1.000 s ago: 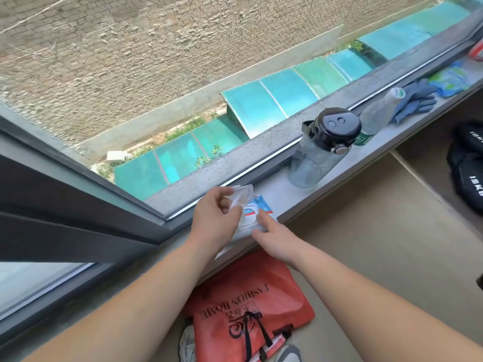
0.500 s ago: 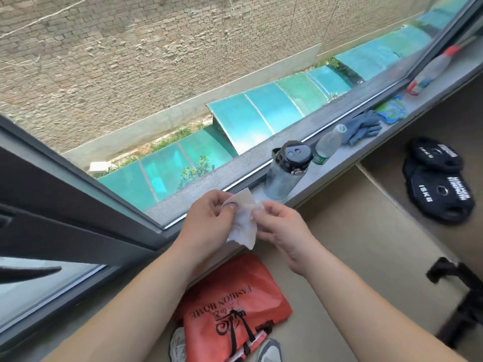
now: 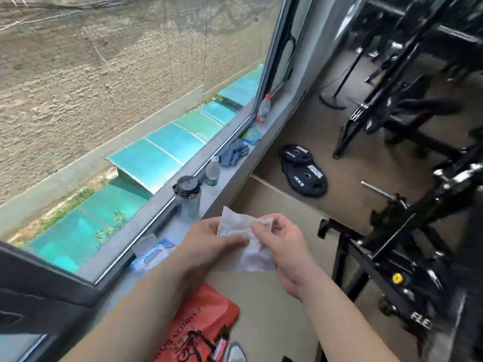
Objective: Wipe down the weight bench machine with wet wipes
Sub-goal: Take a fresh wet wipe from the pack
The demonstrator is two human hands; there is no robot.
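A white wet wipe (image 3: 248, 244) hangs partly unfolded between my two hands, in front of the windowsill. My left hand (image 3: 209, 244) pinches its left edge. My right hand (image 3: 285, 246) pinches its right side with curled fingers. The wet wipes pack (image 3: 150, 253), blue and white with its flap up, lies on the windowsill (image 3: 230, 178) just left of my left hand. The black weight bench machine (image 3: 392, 244) stands to the right, its frame blurred.
On the sill stand a dark-lidded water jug (image 3: 188, 197), a small plastic bottle (image 3: 212, 175), blue gloves (image 3: 234, 152) and a red-capped bottle (image 3: 263, 108). Black weight plates (image 3: 304, 171) lie on the floor. A red bag (image 3: 201, 327) lies below my arms.
The wipe has come out of the pack and both hands have lifted it away from the sill and spread it. My view has swung right, bringing the machine into sight.
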